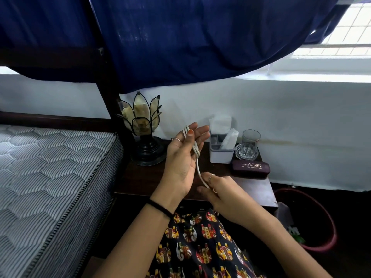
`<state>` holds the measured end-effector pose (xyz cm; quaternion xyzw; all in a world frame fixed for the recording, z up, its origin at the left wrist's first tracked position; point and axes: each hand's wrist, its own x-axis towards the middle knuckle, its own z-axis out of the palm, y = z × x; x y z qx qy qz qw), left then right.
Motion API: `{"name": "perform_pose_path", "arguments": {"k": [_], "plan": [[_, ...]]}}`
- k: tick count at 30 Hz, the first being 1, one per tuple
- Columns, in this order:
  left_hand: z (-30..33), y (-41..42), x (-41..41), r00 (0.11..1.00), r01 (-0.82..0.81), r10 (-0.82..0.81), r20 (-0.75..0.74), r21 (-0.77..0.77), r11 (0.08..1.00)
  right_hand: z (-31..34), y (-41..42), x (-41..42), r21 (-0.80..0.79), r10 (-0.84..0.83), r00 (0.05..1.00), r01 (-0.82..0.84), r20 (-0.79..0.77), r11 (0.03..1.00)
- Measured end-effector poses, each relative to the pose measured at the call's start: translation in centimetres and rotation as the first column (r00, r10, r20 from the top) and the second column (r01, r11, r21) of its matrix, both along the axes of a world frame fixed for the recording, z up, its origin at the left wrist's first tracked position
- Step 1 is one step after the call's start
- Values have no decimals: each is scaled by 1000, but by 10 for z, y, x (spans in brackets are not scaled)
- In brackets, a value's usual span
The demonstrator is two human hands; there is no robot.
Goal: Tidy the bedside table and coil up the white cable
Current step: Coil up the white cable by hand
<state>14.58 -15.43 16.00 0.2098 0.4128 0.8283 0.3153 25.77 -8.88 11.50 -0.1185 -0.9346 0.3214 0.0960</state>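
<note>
The white cable (197, 161) is looped over the fingers of my left hand (181, 161), which is raised palm-up above the dark wooden bedside table (251, 189). My thumb presses the loops against my fingers. One strand runs down from the loops to my right hand (219, 192), which pinches it just above the table's front edge. The cable's end is hidden inside my right hand.
On the table stand a lotus-shaped lamp (143, 129) at the back left, a grey organiser with tissues (221, 144), a glass on a coaster (248, 145) and a maroon spectacle case (251, 167). A mattress (50, 177) lies left; a red bin (313, 223) sits right.
</note>
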Motion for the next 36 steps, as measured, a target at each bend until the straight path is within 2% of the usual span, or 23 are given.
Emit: {"name": "perform_pose_path", "arguments": {"k": [4,9,11,14,17,20,26,28,31,36], "plan": [[-9,-2,4,946,-91,26,-324,-186,978,20,-1,2,152,-12,999,18,-37,988],[-17,-8,-1,734,-197,-82,-674,-327,924,47,8,2,370,-120,974,185,-193,910],[-19,-9,-3,662,-213,-138,-736,-362,907,59,16,1,349,-128,954,221,-270,911],[-17,-12,-4,610,-178,-192,-769,-369,912,76,28,-3,255,-18,963,90,-270,963],[-11,-17,-11,641,-111,-266,-720,-430,896,93,43,-7,197,11,960,46,-279,979],[-7,-19,-12,691,-9,-322,-648,-453,892,100,55,-11,-31,-87,949,82,-304,996],[7,-17,-2,849,206,-322,-418,-300,932,86,54,-16,-312,-154,900,21,-407,950],[10,-16,0,874,260,-339,-347,-254,932,76,51,-16,-447,-209,876,-8,-434,895],[12,-13,4,912,316,-351,-212,-181,931,59,45,-15,-655,-297,845,-81,-444,751],[11,-7,13,935,354,-354,30,9,935,30,31,-13,-799,-403,816,-114,-414,590]]}}
